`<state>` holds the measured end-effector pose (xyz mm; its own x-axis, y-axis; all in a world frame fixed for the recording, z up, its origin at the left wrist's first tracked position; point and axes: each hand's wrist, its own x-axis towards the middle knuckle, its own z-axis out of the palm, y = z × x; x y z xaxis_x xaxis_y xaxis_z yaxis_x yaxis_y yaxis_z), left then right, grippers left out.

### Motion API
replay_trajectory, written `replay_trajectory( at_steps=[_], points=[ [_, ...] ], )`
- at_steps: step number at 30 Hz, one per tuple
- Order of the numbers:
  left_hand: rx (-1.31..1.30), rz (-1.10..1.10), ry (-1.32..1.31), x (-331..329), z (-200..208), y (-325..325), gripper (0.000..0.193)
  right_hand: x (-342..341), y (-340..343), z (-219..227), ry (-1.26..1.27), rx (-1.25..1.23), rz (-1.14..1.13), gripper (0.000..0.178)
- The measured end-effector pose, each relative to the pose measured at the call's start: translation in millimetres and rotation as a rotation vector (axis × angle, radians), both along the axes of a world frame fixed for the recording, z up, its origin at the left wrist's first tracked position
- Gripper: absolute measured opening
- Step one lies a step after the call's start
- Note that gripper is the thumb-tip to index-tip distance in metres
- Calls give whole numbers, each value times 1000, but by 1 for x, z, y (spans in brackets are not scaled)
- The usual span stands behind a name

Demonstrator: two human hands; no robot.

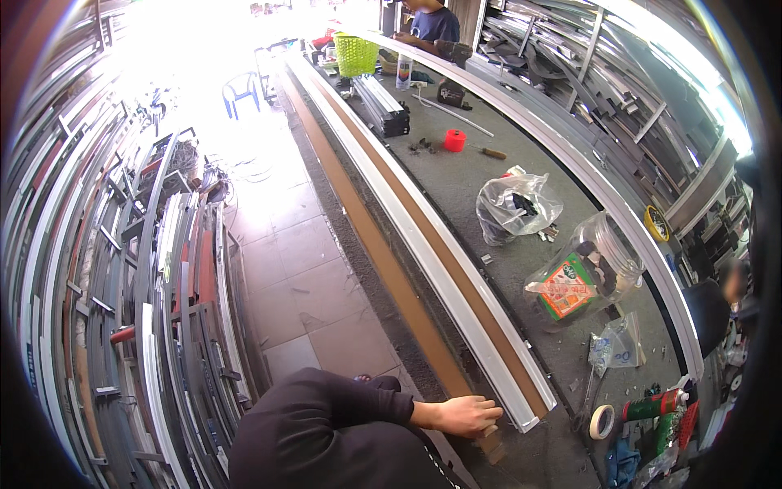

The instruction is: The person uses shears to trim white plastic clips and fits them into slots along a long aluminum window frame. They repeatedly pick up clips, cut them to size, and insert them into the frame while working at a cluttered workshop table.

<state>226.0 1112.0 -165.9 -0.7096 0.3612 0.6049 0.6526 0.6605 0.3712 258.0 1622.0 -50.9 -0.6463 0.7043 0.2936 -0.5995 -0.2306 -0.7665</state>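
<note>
My left hand [464,416] reaches in from the lower left in a black sleeve, its fingers bent down over the near end of a long brown strip [399,301]. A short brown end piece [492,447] shows just beyond the fingertips. The strip lies along the left side of the dark worktable [456,177]. Parallel to it, just right of the hand, runs a long white profile [467,319] with a brown band [481,312] down its middle. My right hand is out of view.
Right of the profile lie a clear plastic bag [491,213], a jar [612,244], a red pot [454,140] and a tape roll [602,421]. A long white bar [588,155] curves along the right side. Profile racks [183,269] stand left. A person [434,24] works far off.
</note>
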Motion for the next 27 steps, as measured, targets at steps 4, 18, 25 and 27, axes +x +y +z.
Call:
replay_trajectory(
  at_steps=[4, 18, 25, 27],
  points=[
    [8, 68, -83, -3, 3, 0, 19, 19, -6, 15, -150, 46, -69, 24],
    [85, -50, -179, -3, 34, -11, 18, 212, 37, 96, 96, -310, -261, 32],
    [24, -27, -172, 3, 34, -7, 18, 233, 74, 124, 11, -281, -55, 31],
    [29, -51, -162, 7, 39, 1, 20, 219, 91, 125, -52, -239, -91, 27]
  ],
)
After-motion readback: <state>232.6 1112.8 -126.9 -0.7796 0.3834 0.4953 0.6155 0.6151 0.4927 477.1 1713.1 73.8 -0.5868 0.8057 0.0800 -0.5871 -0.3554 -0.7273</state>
